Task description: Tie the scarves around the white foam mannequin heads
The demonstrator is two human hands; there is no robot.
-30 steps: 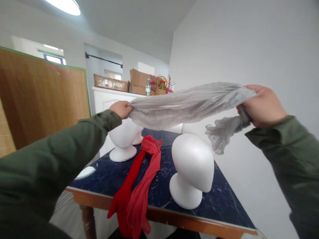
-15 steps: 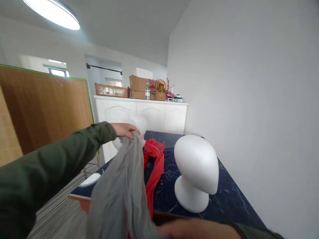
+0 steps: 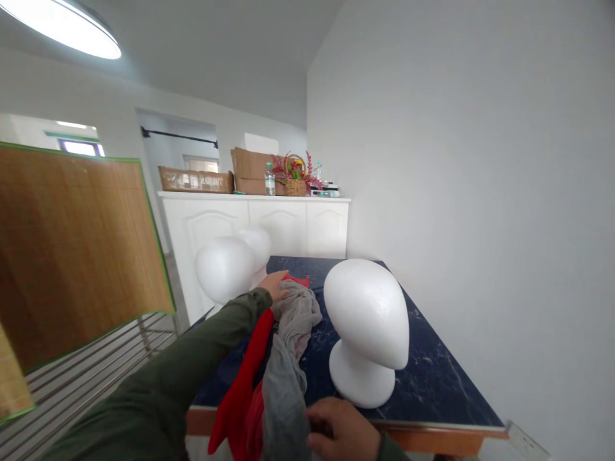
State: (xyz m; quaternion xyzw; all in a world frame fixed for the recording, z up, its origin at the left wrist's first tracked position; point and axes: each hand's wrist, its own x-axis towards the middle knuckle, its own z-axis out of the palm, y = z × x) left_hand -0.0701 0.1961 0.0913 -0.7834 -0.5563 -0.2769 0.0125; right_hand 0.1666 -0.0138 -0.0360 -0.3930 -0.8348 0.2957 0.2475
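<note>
Grey scarf [image 3: 289, 358], laid lengthwise on the dark blue marbled table [image 3: 432, 384]. It runs from a bunched far end near the table's middle to a near end that hangs over the wooden front edge. It lies partly on top of a red scarf [image 3: 239, 400], which shows along its left side and again as a small patch at the far end.

My left hand [image 3: 276, 285], at the end of a green sleeve [image 3: 192, 371], rests on the bunched far end of the grey scarf. Its fingers are buried in the folds, so I cannot tell whether they pinch the cloth or only press on it.

My right hand [image 3: 342, 436] sits at the near table edge with its fingers curled inward. The knuckles touch the scarf's near end. The frame cuts the hand off, and I cannot tell whether any cloth lies inside the curl.

Just right of the scarf, near but apart from it, a white foam head [image 3: 368, 317] stands upright on its round foot. A second foam head [image 3: 223, 269] stands at the far left of the table, close behind my left hand. A third foam head [image 3: 258, 242] is partly hidden behind the second.

Beyond the table stands a white sideboard [image 3: 298, 227]. On it are cardboard boxes [image 3: 247, 169], a water bottle [image 3: 270, 179] and a flower basket [image 3: 295, 180]. A bamboo screen [image 3: 72, 256] fills the left side, and a round ceiling lamp [image 3: 62, 25] is lit above it.
</note>
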